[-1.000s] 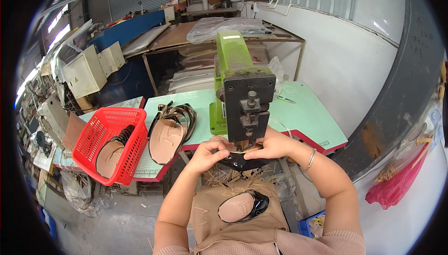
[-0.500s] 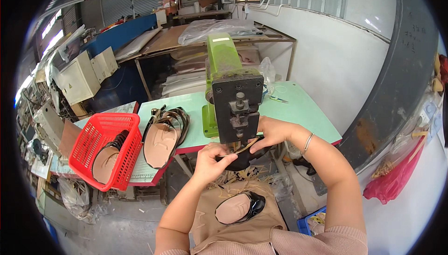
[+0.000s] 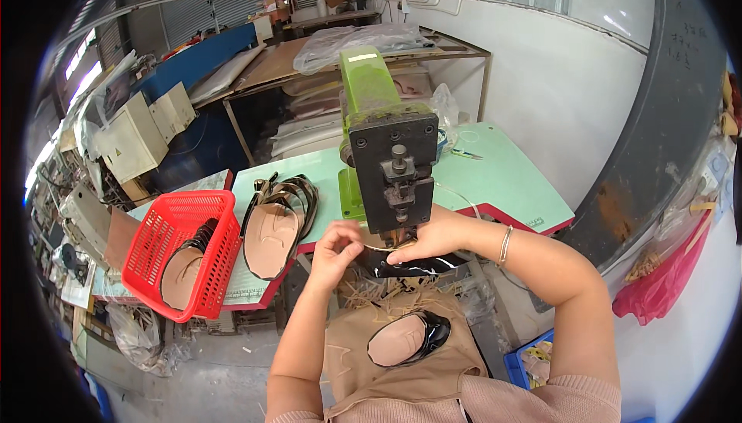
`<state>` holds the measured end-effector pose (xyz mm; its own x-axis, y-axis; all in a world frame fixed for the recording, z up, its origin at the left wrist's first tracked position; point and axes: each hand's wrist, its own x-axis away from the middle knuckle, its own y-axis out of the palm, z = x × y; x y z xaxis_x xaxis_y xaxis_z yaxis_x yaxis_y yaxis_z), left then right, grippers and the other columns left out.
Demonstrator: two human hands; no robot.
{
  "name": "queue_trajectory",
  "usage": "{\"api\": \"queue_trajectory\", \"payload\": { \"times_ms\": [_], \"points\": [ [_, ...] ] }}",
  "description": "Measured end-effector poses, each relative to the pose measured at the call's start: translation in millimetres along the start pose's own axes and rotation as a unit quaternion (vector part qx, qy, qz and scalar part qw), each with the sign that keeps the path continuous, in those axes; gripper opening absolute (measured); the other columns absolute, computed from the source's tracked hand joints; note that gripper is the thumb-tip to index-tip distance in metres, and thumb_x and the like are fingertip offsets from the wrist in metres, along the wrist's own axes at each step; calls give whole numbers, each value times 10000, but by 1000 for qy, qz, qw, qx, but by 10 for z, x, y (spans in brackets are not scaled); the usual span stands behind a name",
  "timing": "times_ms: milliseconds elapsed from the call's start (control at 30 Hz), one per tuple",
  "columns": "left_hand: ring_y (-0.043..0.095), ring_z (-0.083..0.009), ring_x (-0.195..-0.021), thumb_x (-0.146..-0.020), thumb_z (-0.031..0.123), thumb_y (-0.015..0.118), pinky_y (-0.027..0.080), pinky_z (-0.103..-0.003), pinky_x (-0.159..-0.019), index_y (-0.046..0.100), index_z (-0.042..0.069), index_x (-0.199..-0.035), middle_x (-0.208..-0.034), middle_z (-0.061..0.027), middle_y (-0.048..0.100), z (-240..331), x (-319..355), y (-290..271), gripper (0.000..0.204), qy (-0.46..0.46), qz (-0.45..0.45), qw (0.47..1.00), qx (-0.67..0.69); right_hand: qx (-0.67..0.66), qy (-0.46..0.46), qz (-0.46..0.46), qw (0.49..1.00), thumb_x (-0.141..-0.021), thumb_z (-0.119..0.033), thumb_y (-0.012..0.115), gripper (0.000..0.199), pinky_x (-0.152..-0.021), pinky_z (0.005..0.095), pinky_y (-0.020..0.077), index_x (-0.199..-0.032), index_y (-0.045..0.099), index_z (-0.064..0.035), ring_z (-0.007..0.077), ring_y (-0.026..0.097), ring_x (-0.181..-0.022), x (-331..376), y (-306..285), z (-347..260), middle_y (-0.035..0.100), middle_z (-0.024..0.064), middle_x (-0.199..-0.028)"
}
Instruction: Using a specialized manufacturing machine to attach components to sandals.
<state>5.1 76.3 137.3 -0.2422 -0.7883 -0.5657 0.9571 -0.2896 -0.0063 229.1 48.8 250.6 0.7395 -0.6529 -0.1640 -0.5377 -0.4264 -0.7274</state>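
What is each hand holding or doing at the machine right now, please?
Left hand: pinched shut on a thin strap.
Right hand: pressing the strap under the press head.

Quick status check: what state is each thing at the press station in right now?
Left hand: pinching a thin strap under the press head.
Right hand: fingers pressed on the strap.
Green press: upright on the table.
Red basket: holds insoles.
Insole on lap: lying flat.

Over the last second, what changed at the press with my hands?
The left hand drew slightly back to the left of the press, fingers pinched on a thin strap. The right hand kept holding the work under the head. The red basket, the soles on the table and the sandal on the lap stayed put.
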Motion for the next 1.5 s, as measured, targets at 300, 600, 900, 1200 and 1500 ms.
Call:
{"api": "queue_trajectory", "payload": {
  "times_ms": [300,600,900,1200,1500],
  "points": [
    [585,-257,-1028,-909,160,516,524,-345,-814,494,63,-1138,-992,-111,602,316,618,917,249,-248,9,803,542,62,-55,23,996,-632,-352,752,594,-867,353,453,-1151,575,-125,290,573,-1002,-24,-12,100,605,128,-1097],
    [633,-222,-923,-903,95,527,557,-288,-767,502,73,-1137,-1058,-104,603,117,571,1212,236,-202,138,831,500,128,34,-116,984,-588,-331,794,412,-617,304,463,-856,686,-37,202,600,-651,-84,-628,420,660,79,-746],
    [641,-186,-878,-904,120,532,560,-266,-729,518,80,-1122,-1026,-91,616,118,585,1066,222,-179,152,835,498,-6,66,-144,987,-617,-74,777,522,-868,296,439,-1108,601,-56,181,581,-970,-164,-569,111,644,82,-1053],
    [605,-141,-759,-888,141,568,503,-252,-636,510,101,-1105,-951,-34,622,109,543,780,228,-139,142,844,498,34,-6,-20,999,-620,-73,773,493,-875,300,437,-1082,602,-56,187,573,-980,-26,-369,21,634,72,-1059],
    [570,-168,-996,-825,-38,583,517,-312,-796,462,76,-1186,-1123,-73,565,282,398,1000,397,-142,176,875,428,-105,58,46,992,-655,-12,717,450,-893,298,426,-1088,594,-27,140,555,-988,72,-230,158,632,55,-1056]
  ]
}}
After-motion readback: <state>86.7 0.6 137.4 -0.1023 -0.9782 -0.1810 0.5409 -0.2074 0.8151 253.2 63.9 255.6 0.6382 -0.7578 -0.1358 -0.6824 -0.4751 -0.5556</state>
